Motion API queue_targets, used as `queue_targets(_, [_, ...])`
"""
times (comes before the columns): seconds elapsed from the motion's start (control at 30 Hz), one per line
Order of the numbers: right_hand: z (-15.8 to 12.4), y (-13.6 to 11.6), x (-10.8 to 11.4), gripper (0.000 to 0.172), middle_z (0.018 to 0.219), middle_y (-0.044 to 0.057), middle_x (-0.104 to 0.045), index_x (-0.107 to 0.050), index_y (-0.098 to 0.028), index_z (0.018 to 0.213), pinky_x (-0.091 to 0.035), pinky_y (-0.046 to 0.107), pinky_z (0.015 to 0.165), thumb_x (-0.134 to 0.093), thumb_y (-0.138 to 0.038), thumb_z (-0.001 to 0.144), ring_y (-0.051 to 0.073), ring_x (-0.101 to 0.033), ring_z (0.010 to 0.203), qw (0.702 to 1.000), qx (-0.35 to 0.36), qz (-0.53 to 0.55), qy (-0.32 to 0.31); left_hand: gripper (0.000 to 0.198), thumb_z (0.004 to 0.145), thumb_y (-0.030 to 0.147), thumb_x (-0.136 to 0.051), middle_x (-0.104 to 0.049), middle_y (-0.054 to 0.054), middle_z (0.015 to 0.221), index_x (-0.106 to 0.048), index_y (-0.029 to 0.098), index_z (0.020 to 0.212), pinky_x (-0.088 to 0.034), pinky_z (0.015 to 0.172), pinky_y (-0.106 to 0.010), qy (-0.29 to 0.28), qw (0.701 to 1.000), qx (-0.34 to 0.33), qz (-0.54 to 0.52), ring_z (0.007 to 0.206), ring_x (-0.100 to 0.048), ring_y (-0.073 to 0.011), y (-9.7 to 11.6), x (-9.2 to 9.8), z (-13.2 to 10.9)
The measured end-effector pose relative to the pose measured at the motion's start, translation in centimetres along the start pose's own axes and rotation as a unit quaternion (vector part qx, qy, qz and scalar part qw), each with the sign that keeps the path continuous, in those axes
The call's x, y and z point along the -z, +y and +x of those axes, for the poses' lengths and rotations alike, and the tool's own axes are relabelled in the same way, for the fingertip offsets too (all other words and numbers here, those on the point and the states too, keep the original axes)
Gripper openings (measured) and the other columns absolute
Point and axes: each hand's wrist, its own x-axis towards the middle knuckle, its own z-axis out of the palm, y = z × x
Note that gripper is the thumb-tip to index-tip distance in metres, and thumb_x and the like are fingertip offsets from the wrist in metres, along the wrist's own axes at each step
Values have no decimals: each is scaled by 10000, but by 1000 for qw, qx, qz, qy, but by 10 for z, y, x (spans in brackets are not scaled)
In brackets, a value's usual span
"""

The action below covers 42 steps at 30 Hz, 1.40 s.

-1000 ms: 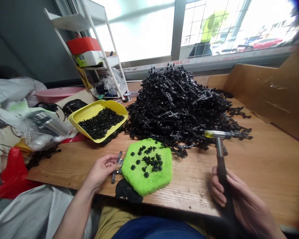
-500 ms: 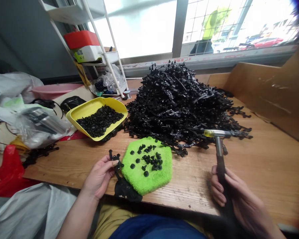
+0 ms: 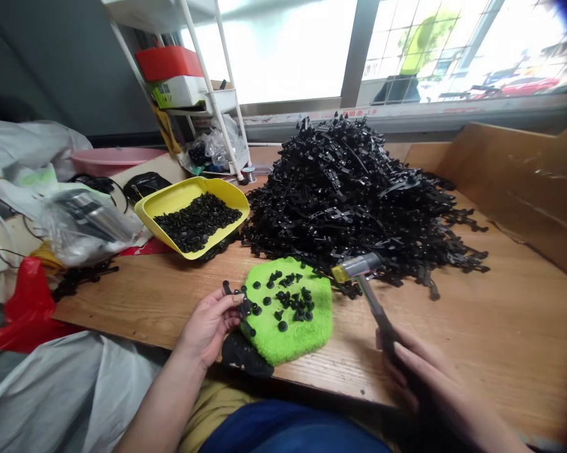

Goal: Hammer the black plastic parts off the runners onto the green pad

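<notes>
My left hand (image 3: pixel 211 323) pinches a small black plastic strip part (image 3: pixel 238 301) at the left edge of a green fuzzy pad (image 3: pixel 296 330). Several small black caps (image 3: pixel 290 299) lie on that pad. My right hand (image 3: pixel 418 375) is wrapped round the dark handle of a small hammer (image 3: pixel 361 275), whose metal head with a yellow tip hangs over the pad's right corner. Behind the pad rises a big heap of black plastic strips (image 3: pixel 353 192) on the wooden table (image 3: pixel 500 327).
A yellow tray (image 3: pixel 172 200) of small black caps sits at the left of the heap. Plastic bags (image 3: pixel 82 226), a red bag (image 3: pixel 26 302) and a pink basin (image 3: pixel 108 158) crowd the left side. A white rack (image 3: pixel 202 94) stands behind, a cardboard wall (image 3: pixel 523 173) at right.
My right hand has swung the hammer head leftward and lower, toward the pad's right corner. My left hand has lifted the strip part and holds it at the pad's left edge.
</notes>
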Motion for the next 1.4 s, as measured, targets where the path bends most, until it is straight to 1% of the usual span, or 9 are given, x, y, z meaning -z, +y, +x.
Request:
queue_targets(0.03, [0,-5,0,418,997,102,-605,-592,-213,1106,-512,341,756,-541,-521,828,242,-576,882,998,8,-67,15,206,635,152,-705,-638,-13,661,-580,125,796,-404,402,-122,4,1000,2,-2,470,-524,-47,0,0,0])
queue_targets(0.1, [1,-16,-1,512,1284,83,-479,-526,-235,1243,-335,436,1006,-489,-554,844,303,-393,1189,986,27,-165,15,206,633,160,-707,-630,-5,635,-577,127,789,-400,395,-119,8,1000,4,-2,461,-520,-46,0,0,1])
queue_targets(0.17, [4,-27,-5,521,1368,39,-396,-456,-261,1313,-212,465,1066,-408,-551,883,303,-298,1261,973,42,-226,-25,214,632,166,-712,-624,1,623,-577,127,794,-400,395,-116,5,1000,6,8,458,-517,-44,-1,0,0])
queue_targets(0.23, [9,-35,-11,497,1381,8,-379,-421,-293,1333,-206,459,1071,-370,-538,904,290,-301,1263,957,53,-279,-59,226,632,169,-714,-625,1,625,-578,126,807,-406,399,-116,2,1000,6,22,459,-517,-43,0,-1,0])
queue_targets(0.37, [23,-43,-24,444,1329,53,-437,-425,-260,1308,-299,431,1024,-330,-481,935,278,-395,1194,913,137,-374,-90,220,621,165,-712,-619,5,604,-570,128,785,-413,393,-122,8,1000,8,29,444,-512,-46,1,-2,-1])
queue_targets(0.5, [34,-54,-39,299,967,98,-591,-514,-178,1037,-444,351,789,-279,-352,971,235,-556,880,871,212,-421,-138,214,602,155,-710,-607,11,579,-571,129,763,-396,370,-120,24,999,13,21,419,-501,-47,2,-3,0])
queue_targets(0.63, [40,-62,-50,210,719,39,-537,-441,-182,842,-392,286,598,-292,-260,967,183,-516,641,849,229,-450,-156,201,592,148,-709,-598,17,568,-586,123,750,-386,360,-117,27,999,13,10,405,-493,-41,2,-4,1])
queue_targets(0.97, [39,-58,-49,186,746,32,-524,-423,-185,847,-339,269,585,-303,-251,973,173,-497,663,854,236,-437,-157,178,619,119,-704,-643,-3,643,-599,128,762,-444,404,-139,20,999,-2,-32,478,-559,-66,-3,2,3])
queue_targets(1.4, [41,-53,-53,194,719,31,-522,-413,-182,799,-318,265,571,-327,-233,966,162,-481,640,847,232,-451,-157,171,598,142,-714,-612,18,570,-600,118,723,-399,371,-108,18,1000,-6,6,401,-501,-33,1,-6,0])
